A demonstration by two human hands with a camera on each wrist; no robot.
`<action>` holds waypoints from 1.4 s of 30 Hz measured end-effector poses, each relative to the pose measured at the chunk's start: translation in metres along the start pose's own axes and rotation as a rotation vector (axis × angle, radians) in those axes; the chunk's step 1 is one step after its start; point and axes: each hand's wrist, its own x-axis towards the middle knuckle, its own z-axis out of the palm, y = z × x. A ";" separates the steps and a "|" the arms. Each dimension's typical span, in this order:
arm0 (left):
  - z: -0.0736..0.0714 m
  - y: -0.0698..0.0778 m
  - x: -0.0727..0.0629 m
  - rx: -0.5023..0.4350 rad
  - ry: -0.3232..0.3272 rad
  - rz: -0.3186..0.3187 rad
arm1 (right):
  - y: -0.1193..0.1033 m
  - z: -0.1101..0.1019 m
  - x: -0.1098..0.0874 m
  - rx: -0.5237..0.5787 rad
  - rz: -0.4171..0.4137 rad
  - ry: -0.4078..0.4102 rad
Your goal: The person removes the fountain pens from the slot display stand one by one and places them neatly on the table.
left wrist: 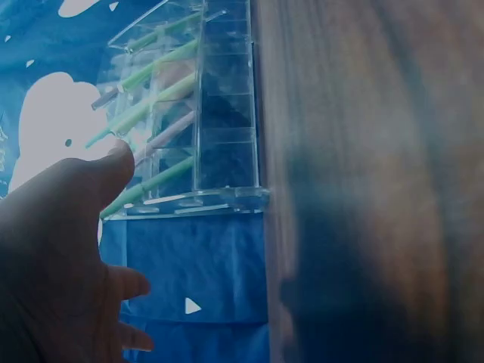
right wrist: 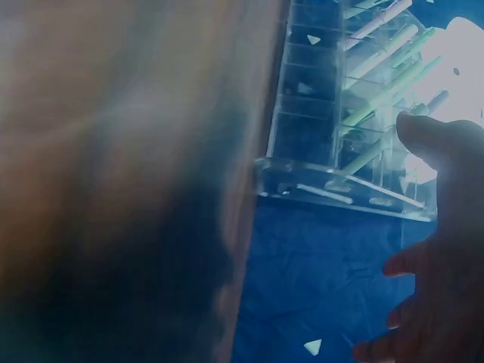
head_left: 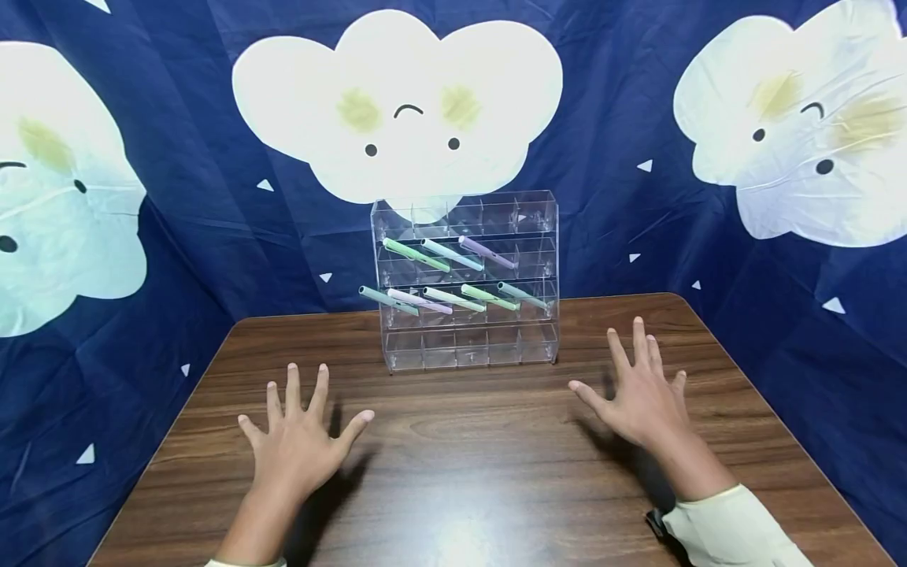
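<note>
A transparent tiered rack (head_left: pixel 473 359) with small compartments stands at the back of the table. Its upper middle tier holds a green pen (head_left: pixel 416 255), a light blue pen (head_left: pixel 452 255) and a purple pen (head_left: pixel 486 252), all slanted. Several more pens lean in the tier below, among them a lavender pen (head_left: pixel 420 301) and a bright green pen (head_left: pixel 489 297). My left hand (head_left: pixel 294 449) is spread, palm down, in front of the rack to its left. To the right, my right hand (head_left: pixel 645 402) is spread likewise. Both hold nothing, and each casts a shadow beside it.
The brown wood-grain table (head_left: pixel 468 441) has rounded back corners. Dark blue cloth (head_left: pixel 312 252) with white clouds and small triangles surrounds it behind and at both sides. A dark band (head_left: pixel 657 523) shows at the right sleeve's cuff.
</note>
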 end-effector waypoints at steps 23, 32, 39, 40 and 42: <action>-0.005 0.014 0.043 -0.345 -0.063 0.039 | -0.056 -0.007 0.057 0.071 -0.102 0.162; 0.014 0.022 0.071 -0.560 -0.022 0.099 | -0.064 0.003 0.078 0.178 -0.335 0.311; 0.026 0.018 0.090 -0.774 -0.046 0.070 | -0.069 0.011 0.097 0.306 -0.441 0.402; 0.028 0.017 0.093 -0.815 -0.053 0.063 | -0.070 0.013 0.099 0.324 -0.449 0.413; 0.035 0.017 0.097 -0.898 -0.069 0.052 | -0.071 0.017 0.103 0.358 -0.460 0.421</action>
